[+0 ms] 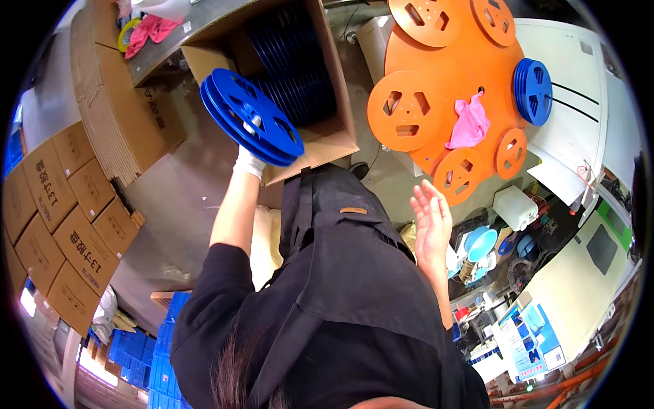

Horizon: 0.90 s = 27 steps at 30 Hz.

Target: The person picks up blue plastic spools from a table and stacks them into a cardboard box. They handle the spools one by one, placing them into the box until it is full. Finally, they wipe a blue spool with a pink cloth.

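Observation:
My left hand (249, 162), in a white glove, grips a blue plastic reel (272, 133) from below, and its fingers are mostly hidden behind the flanges. The reel is tilted over the near left edge of an open cardboard box (334, 142). Inside that box stand rows of blue reels (293, 95). My right hand (432, 221) is bare and holds nothing, its palm turned up and fingers stretched. Nearest to it is an orange slotted disc (456, 178) on the rim of a large orange round plate (436, 68).
A blue reel stack (533, 92) sits at the orange plate's right edge, and a pink cloth (469, 123) lies on the plate. Stacked cartons (68, 211) and flattened cardboard (112, 102) stand left. A grey table (197, 27) is beyond the box. A white jug (516, 208) stands right.

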Each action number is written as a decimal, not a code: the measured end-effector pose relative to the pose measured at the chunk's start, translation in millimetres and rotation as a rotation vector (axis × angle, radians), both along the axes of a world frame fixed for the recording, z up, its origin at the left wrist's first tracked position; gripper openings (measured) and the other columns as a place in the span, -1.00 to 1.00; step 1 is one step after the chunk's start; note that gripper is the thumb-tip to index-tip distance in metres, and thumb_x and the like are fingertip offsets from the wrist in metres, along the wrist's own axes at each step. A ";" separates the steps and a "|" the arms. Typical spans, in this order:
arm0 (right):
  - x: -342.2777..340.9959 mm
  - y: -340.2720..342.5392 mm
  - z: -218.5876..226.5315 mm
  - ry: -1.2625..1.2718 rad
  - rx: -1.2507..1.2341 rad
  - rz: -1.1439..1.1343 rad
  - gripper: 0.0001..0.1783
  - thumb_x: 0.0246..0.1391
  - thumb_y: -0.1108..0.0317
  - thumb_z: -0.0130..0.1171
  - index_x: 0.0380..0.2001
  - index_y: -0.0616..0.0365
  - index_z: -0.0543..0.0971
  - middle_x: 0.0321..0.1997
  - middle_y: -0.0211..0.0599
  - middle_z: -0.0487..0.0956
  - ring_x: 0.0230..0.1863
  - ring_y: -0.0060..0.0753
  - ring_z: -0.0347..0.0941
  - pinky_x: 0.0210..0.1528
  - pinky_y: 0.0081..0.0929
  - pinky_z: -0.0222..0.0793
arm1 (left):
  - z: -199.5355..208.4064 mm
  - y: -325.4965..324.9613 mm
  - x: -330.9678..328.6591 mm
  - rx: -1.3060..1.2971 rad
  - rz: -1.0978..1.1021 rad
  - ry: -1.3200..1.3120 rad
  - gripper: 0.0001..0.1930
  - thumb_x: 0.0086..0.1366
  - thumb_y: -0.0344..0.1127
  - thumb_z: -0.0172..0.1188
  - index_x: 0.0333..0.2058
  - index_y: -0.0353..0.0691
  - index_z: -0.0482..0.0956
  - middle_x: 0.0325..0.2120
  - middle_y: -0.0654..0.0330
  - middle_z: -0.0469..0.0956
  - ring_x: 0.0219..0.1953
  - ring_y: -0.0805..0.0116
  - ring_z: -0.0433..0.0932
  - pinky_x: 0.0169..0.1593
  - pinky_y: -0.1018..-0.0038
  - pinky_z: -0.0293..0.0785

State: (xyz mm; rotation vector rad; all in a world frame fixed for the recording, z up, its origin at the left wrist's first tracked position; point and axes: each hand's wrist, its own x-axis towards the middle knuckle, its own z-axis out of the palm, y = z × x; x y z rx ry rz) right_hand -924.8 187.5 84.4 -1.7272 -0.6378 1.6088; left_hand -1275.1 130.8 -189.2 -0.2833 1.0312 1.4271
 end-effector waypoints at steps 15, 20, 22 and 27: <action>-29.5 21.1 -30.1 -0.124 -0.218 0.100 -0.63 0.29 0.28 -0.06 0.05 0.30 0.39 0.18 -0.11 0.39 0.16 -0.22 0.37 0.17 -0.30 0.32 | -104.8 113.1 -78.7 -0.106 -0.036 0.014 -0.29 0.06 -0.15 0.33 0.20 0.08 0.26 0.05 0.17 0.42 0.05 0.06 0.41 0.14 0.08 0.38; -36.3 26.6 -31.2 -0.153 -0.235 0.135 -0.64 0.28 0.32 -0.06 0.04 0.32 0.40 0.18 -0.12 0.39 0.16 -0.22 0.37 0.16 -0.31 0.33 | -110.0 121.7 -70.2 -0.133 -0.051 -0.001 -0.33 0.07 -0.09 0.33 0.17 0.02 0.31 0.04 0.16 0.45 0.04 0.08 0.41 0.14 0.09 0.37; -37.1 28.8 -31.9 -0.166 -0.250 0.142 -0.64 0.28 0.32 -0.06 0.05 0.33 0.39 0.18 -0.12 0.39 0.17 -0.23 0.36 0.17 -0.31 0.32 | -106.3 122.1 -67.1 -0.173 -0.041 -0.080 -0.43 0.14 -0.06 0.28 0.11 -0.03 0.37 -0.03 0.19 0.50 0.00 0.14 0.43 0.12 0.15 0.38; -40.7 24.7 -38.4 -0.145 -0.229 0.094 -0.64 0.27 0.29 -0.01 0.03 0.30 0.43 0.16 -0.16 0.41 0.15 -0.31 0.37 0.17 -0.37 0.30 | -111.3 97.4 -51.8 -0.471 0.837 -0.519 -0.33 0.29 0.23 -0.21 0.32 0.16 0.04 0.35 0.24 0.00 0.38 0.14 -0.09 0.37 0.01 -0.34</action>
